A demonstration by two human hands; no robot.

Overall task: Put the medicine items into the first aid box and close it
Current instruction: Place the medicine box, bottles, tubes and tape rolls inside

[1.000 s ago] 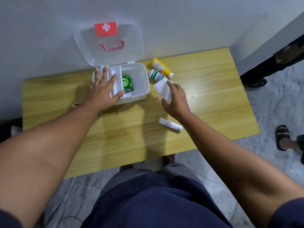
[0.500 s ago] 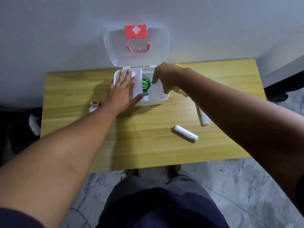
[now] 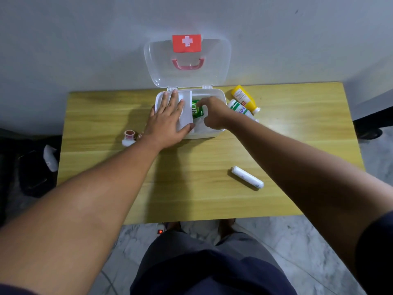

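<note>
Steadying the box [image 3: 204, 135] with my left hand [image 3: 168, 120] flat on its left side, fingers [image 3: 173, 99] straight, I should settle the white packet [image 3: 200, 124] inside the box beside the green packet [image 3: 196, 108], right hand [image 3: 214, 113] curled over it, gripping or just pushing I cannot tell.

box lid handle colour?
Pink handle on the clear open lid, seen in the head view.

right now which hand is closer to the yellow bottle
Right. The right hand reaches into the open box, just left of the yellow bottle lying outside it; the left hand rests flat on the box's left side, farther away.
</note>
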